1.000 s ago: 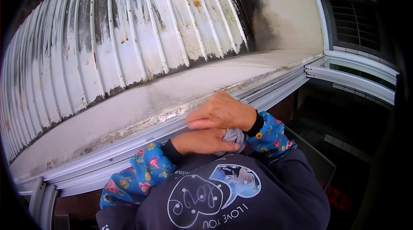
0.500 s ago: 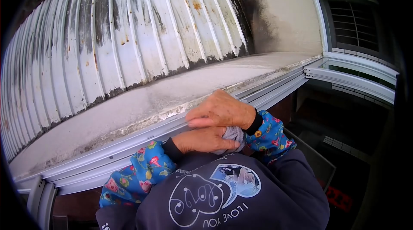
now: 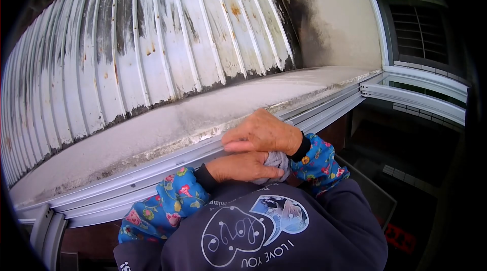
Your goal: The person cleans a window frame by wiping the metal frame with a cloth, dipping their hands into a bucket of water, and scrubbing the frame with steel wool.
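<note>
A bunched grey cloth (image 3: 278, 163) is in my left hand (image 3: 241, 166), its fingers wrapped around it close to my chest. Just above, my right hand (image 3: 261, 131) is bent over the silver window track (image 3: 198, 152), its fingers pressed together and fingertips down at the rail. What those fingers hold, if anything, is hidden beneath them. The two hands overlap closely, the right one on the outer side. Blue flowered sleeves (image 3: 175, 197) cover both forearms.
Outside the track runs a rough concrete ledge (image 3: 167, 128), and past it a rusty corrugated metal roof (image 3: 147, 43). A stained wall (image 3: 345, 22) rises at the right. Sliding window frames stand at the right (image 3: 416, 99) and lower left (image 3: 43, 230).
The view has shifted slightly, and my right hand sits a touch lower and further right in it. My left hand keeps its hold on the grey cloth.
</note>
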A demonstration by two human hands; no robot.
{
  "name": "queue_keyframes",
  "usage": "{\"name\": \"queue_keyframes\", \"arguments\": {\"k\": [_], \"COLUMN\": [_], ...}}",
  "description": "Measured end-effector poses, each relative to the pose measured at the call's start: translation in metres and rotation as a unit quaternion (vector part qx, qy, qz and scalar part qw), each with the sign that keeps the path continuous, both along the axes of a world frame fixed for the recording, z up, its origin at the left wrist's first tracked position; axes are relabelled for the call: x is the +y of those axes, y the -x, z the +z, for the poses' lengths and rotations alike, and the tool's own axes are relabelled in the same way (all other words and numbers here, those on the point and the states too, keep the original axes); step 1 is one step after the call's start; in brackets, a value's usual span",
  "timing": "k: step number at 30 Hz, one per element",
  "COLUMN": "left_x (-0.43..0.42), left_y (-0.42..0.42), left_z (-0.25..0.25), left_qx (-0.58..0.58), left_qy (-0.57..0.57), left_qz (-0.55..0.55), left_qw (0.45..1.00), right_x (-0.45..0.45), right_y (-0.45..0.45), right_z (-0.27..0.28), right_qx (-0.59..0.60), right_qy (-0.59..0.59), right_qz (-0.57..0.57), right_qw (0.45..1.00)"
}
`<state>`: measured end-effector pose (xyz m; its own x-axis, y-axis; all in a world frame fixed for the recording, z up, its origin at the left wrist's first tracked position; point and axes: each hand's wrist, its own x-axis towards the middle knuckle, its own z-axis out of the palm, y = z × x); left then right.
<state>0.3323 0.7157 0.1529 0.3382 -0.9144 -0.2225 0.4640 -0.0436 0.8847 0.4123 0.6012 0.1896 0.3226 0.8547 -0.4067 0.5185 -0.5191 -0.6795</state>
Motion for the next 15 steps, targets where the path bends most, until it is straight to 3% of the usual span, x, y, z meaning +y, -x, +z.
{"name": "queue_keyframes", "arguments": {"k": [3,12,15], "left_x": [0.0007,-0.0015,0.002], "left_y": [-0.0026,0.001,0.0012], "left_z": [0.0043,-0.0003,0.0042], "left_qx": [-0.015,-0.004,0.047], "left_qy": [-0.04,-0.021,0.019], "left_qz": [-0.015,-0.006,0.009], "left_qw": [0.999,1.0,0.999], "right_x": [0.0002,0.0019,0.0027], "right_y": [0.0022,0.0016,0.0006], "right_z": [-0.0021,0.0,0.0009], "right_qx": [-0.007,-0.003,0.014], "right_qy": [-0.02,-0.027,-0.008], "right_qz": [-0.024,-0.032,-0.03], "right_qw": [0.999,0.999,0.999]}}
